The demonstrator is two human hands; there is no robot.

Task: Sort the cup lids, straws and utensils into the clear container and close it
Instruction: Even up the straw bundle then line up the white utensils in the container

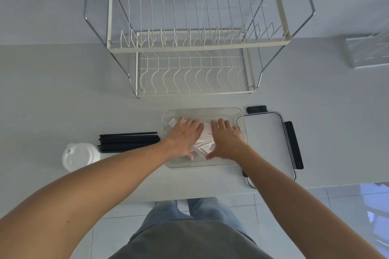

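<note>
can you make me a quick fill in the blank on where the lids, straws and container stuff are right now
1. Both hands, left hand and right hand, press on wrapped utensils inside the clear ____.
2. The black straws lie on the counter to the container's ____.
3. The white cup lids sit beside the ____.
4. The container's lid lies to its ____.

Missing words: container; left; straws; right

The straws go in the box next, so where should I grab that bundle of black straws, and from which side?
Grip the black straws around the middle of the bundle, coming down from above with the left hand. They lie flat, side by side, running left to right, so fingers closing across the middle should gather them all evenly. The lids crowd the left ends.
</note>
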